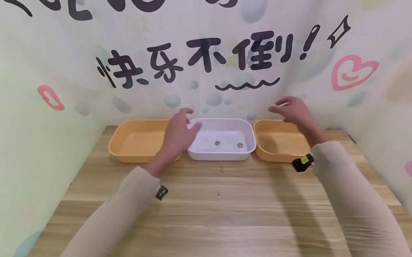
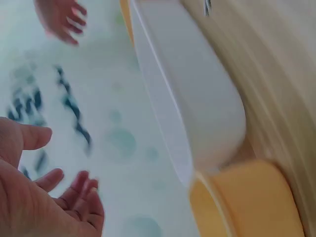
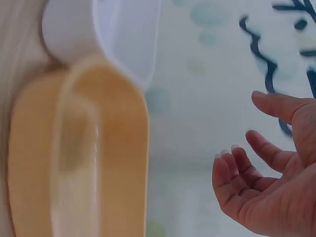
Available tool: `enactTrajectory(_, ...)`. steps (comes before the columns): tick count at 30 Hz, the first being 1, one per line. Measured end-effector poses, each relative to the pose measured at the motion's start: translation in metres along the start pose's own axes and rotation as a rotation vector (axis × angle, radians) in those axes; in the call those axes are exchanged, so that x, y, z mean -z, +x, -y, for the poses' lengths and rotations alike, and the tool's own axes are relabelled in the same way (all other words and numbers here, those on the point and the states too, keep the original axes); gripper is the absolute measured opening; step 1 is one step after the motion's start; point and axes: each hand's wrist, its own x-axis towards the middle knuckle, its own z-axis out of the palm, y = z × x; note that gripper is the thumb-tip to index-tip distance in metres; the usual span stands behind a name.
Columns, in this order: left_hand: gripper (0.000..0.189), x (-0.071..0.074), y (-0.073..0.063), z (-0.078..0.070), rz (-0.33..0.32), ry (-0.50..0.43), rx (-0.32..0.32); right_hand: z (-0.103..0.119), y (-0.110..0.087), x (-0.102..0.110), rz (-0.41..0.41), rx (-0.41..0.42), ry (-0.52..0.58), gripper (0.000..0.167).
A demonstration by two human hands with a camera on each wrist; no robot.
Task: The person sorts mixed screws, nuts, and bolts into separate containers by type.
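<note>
My left hand (image 1: 181,131) hovers between the left orange bin (image 1: 125,159) and the white bin (image 1: 224,157), fingers loosely bent with nothing in them. Over the right orange bin (image 1: 275,157) hangs my right hand (image 1: 293,111), its thumb and fingers apart and holding nothing. Inside the white bin lie two small metal nuts, one nut (image 1: 217,143) left of the other nut (image 1: 240,145). Both wrist views show the hands, left (image 2: 54,197) and right (image 3: 271,177), raised clear of the bins.
The three bins stand in a row at the back of the wooden table (image 1: 202,227), against a printed cloth wall (image 1: 205,98). Tiny metal pieces (image 1: 222,169) lie in front of the white bin, and another small piece (image 1: 218,193) sits nearer to me.
</note>
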Motion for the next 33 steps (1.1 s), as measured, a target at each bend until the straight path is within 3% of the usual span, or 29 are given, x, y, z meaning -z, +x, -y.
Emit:
enactTrajectory(3, 0.043, -0.006, -0.027, -0.012, 0.053, -0.042, -0.127, -0.023, 0.001, 0.030, -0.018, -0.085, -0.013, 0.082)
enactTrajectory(6, 0.037, -0.013, -0.053, -0.015, 0.192, -0.108, -0.134, -0.050, 0.003, 0.055, -0.016, -0.199, -0.036, 0.101)
enactTrajectory(9, 0.036, -0.024, -0.072, -0.009, 0.391, -0.187, -0.024, -0.076, 0.004, 0.074, -0.003, -0.301, -0.086, 0.115)
enactTrajectory(13, 0.040, -0.047, -0.082, 0.012, 0.617, -0.326, 0.177, -0.109, -0.001, 0.092, 0.034, -0.401, -0.114, 0.116)
enactTrajectory(17, 0.037, -0.070, -0.085, 0.033, 0.747, -0.427, 0.367, -0.135, -0.006, 0.097, 0.088, -0.491, -0.061, 0.101)
enactTrajectory(19, 0.034, -0.079, -0.086, 0.041, 0.791, -0.450, 0.429, -0.142, -0.006, 0.095, 0.116, -0.532, -0.035, 0.096)
enactTrajectory(21, 0.031, -0.084, -0.087, 0.046, 0.819, -0.462, 0.450, -0.146, -0.004, 0.092, 0.139, -0.548, -0.025, 0.092)
enactTrajectory(25, 0.030, -0.091, -0.088, 0.049, 0.845, -0.502, 0.441, -0.150, 0.001, 0.083, 0.160, -0.541, -0.012, 0.085)
enactTrajectory(33, 0.023, -0.101, -0.085, 0.051, 0.846, -0.524, 0.440, -0.151, 0.001, 0.073, 0.103, -0.512, 0.032, 0.045)
